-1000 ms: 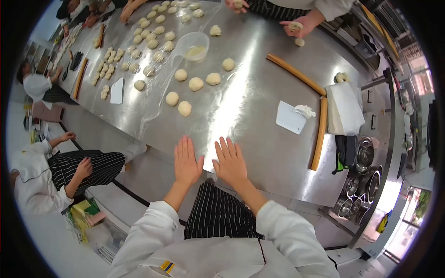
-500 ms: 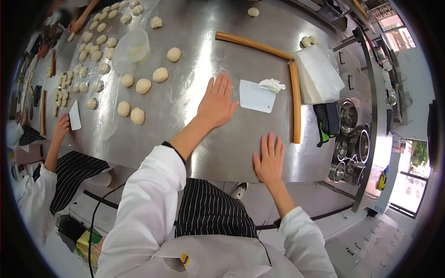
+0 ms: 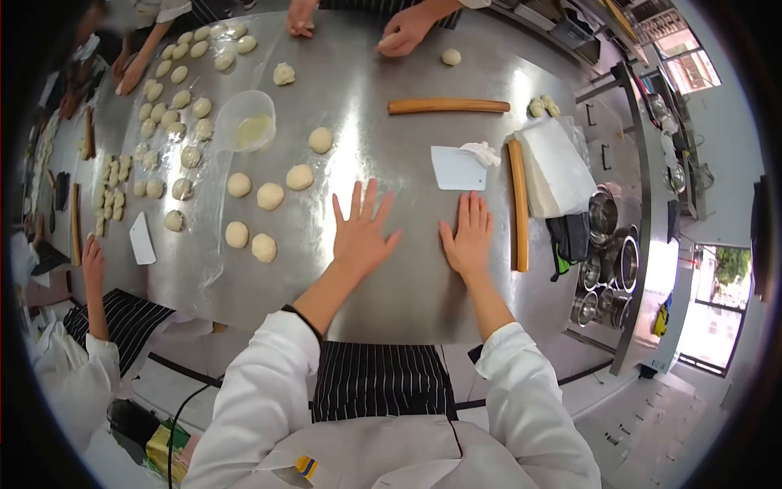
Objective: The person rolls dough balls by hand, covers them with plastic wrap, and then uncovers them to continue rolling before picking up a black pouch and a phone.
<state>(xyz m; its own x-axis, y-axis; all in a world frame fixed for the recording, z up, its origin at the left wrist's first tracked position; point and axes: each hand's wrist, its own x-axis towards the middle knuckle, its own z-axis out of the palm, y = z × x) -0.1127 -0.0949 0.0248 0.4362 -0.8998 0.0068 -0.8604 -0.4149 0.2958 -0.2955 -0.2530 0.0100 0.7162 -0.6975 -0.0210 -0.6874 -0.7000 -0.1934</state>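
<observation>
My left hand (image 3: 364,234) lies flat on the steel table (image 3: 391,301) with its fingers spread, holding nothing. To its left sit several round dough balls (image 3: 270,196). My right hand (image 3: 469,236) is also flat and empty, its fingers stretched out and close together. Its fingertips are at the lower edge of a white dough scraper (image 3: 458,169). A crumpled white tissue or cloth (image 3: 482,153) rests on the scraper's upper right corner. Just right of that hand is an upright-lying wooden rolling pin (image 3: 518,208); a second rolling pin (image 3: 448,106) lies crosswise farther back.
A plastic bowl (image 3: 246,122) with pale yellow liquid stands among dough pieces at left. Another scraper (image 3: 142,240) lies near a co-worker's hand (image 3: 94,265). Across the table are a person's hands (image 3: 407,33). At right are a white bag (image 3: 555,167) and metal bowls (image 3: 623,261).
My left hand has come back toward me and spread its fingers. My right hand has slid forward to the scraper. The far rolling pin now lies straighter, and a person's hands have appeared across the table.
</observation>
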